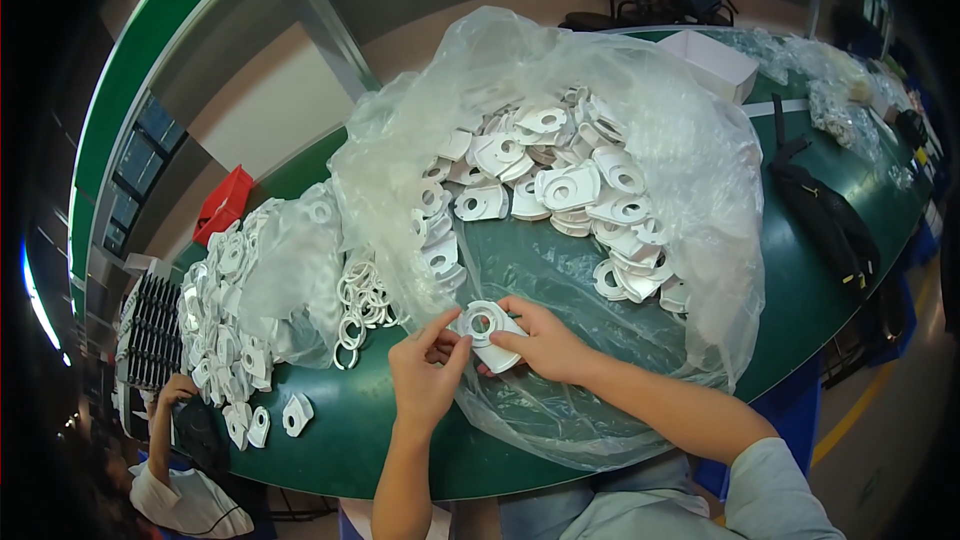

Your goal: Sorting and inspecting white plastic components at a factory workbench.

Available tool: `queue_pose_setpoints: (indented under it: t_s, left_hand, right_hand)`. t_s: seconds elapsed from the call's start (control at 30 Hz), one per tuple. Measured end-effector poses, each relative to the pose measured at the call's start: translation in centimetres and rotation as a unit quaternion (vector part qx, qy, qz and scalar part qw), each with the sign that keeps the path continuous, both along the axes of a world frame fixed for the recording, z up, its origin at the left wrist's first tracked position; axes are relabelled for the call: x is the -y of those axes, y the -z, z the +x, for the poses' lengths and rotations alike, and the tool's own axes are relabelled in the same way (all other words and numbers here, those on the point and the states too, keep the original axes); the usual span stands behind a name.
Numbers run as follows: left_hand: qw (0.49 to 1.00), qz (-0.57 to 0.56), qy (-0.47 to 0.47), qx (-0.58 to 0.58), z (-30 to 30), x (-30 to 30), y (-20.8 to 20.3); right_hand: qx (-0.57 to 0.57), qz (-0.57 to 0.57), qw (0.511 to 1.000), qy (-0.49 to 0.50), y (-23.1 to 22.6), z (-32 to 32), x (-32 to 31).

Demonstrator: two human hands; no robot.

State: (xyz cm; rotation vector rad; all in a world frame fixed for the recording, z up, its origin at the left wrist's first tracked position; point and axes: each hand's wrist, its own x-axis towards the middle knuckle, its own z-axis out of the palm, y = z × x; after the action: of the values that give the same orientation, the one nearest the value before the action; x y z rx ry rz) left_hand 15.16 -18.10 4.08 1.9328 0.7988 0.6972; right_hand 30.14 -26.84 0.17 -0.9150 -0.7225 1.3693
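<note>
White plastic part up in both hands, over the near half of the tabletop.

The part [488, 348] is a plate with a raised ring and a round hole, ring end tilted toward the far edge. It sits between the hands: left hand [425, 370] off its left side, right hand [548, 342] off its right. Left: thumb and fingertips pinching at the part's left edge. Right: thumb pressed on the upper face, index along the ring-end side, other fingers mostly hidden under it; firm grip.

Below the part: translucent plastic bag [705, 200], opened out and draped across the middle of the green tabletop [335, 455], reaching the near edge. Heap of similar white parts [567, 188] inside, banked toward the far edge, past the hands.

Left of the bag: white rings [362, 298] in a loose pile, then a second heap of white parts [222, 275] along the left edge. Red bin [224, 206] behind that heap. Co-worker's hand [178, 389] by the left edge, near black stacked trays [152, 328].

White box [712, 65] near the far edge; black pouch [825, 215] by the right edge.
</note>
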Motion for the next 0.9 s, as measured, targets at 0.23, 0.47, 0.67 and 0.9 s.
queue_pose_setpoints:
  t_s: [0.23, 0.47, 0.67, 0.9]
  left_hand:
    - [0.999, -0.001, 0.005, 0.042, -0.1, -0.3, 0.1]
    - [0.981, -0.171, 0.032, 0.083, -0.8, -1.3, 0.5]
    - [0.98, -0.15, 0.033, 0.125, -0.4, -1.1, 1.1]
    - [0.975, -0.156, 0.036, 0.155, -0.4, -0.6, 1.0]
  right_hand:
    - [0.015, 0.038, 0.999, -0.002, 0.4, -0.1, 0.1]
    - [0.078, 0.056, 0.995, 0.016, -0.8, -0.7, 0.5]
    - [0.226, 0.116, 0.965, 0.072, -0.2, -0.8, 0.5]
    - [0.107, 0.056, 0.993, 0.01, -1.2, -0.7, 0.8]
